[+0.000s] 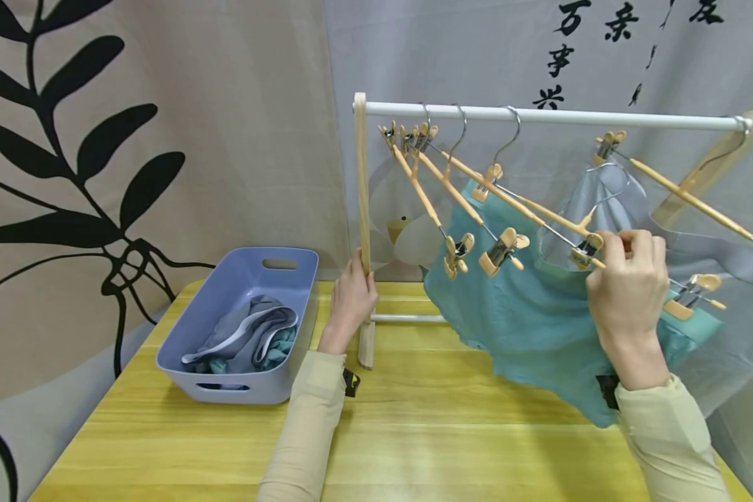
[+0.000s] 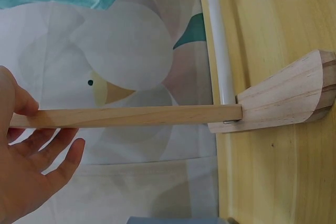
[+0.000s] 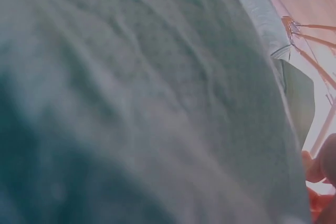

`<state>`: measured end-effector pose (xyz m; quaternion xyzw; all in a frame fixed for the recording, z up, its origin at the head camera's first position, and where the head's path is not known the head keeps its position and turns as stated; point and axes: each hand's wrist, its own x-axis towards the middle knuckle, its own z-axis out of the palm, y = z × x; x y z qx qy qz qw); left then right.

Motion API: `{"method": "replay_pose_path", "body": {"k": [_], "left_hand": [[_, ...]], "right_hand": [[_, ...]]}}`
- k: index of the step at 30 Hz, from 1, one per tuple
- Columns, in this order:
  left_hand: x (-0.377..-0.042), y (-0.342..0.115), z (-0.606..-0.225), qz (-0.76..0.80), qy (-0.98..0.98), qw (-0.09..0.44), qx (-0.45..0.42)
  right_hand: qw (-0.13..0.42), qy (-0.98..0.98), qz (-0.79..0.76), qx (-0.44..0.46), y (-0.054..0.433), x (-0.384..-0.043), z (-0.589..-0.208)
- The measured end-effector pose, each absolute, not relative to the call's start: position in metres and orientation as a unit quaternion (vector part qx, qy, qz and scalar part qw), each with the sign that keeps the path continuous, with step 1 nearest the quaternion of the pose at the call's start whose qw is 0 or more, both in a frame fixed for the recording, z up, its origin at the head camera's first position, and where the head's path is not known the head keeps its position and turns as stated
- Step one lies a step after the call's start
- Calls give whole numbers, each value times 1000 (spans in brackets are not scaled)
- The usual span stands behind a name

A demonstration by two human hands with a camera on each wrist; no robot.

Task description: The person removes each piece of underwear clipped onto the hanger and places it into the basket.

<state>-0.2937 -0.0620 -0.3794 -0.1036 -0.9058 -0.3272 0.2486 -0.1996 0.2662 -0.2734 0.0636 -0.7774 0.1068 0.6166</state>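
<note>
My left hand grips the wooden side post of a small clothes rack. In the left wrist view the thumb lies on one side of the post and the fingers on the other. Over on the right, my right hand pinches the clip end of a wooden clip hanger. A teal garment hangs from that hanger's clips, its lower part drooping toward the table. This teal cloth fills most of the right wrist view, with only fingertips at the edge.
Two clip hangers with bare clips hang at the rack's left, along its white rail. A grey garment hangs at the right end. Left of the rack, a blue-purple basket holds crumpled grey and teal clothes on the wooden table.
</note>
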Motion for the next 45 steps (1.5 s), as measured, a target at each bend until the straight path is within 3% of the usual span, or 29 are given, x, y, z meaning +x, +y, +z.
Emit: {"method": "replay_pose_path", "body": {"k": [45], "left_hand": [[-294, -62, -379, -327, -907, 246, -104]], "right_hand": [[611, -775, 122, 105, 234, -189, -299]]}}
